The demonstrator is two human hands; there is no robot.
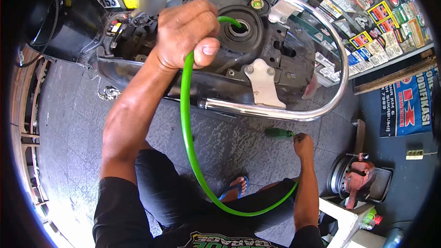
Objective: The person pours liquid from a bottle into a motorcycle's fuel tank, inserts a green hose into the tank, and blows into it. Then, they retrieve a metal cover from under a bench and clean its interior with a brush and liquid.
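Note:
My left hand (189, 34) is closed in a fist around a bright green hose (186, 110), just above the seatless rear of a motorcycle (211, 55). One end of the hose goes into the round filler opening (239, 28) of the tank. From my fist the hose hangs in a long curve across my lap, then rises behind my right forearm. Lower right, my right hand (303, 146) is closed at the neck of a dark green bottle (278, 132), where a bit of bright green shows. Its fingers are partly hidden.
A chrome grab rail (275, 112) loops around the motorcycle's rear. Behind it stands a glass display case (367, 27) with stickers and packets. At right are a red vise (359, 177), a wheel rim (339, 174) and a white bench (342, 213). Dark floor tiles (73, 124) lie below.

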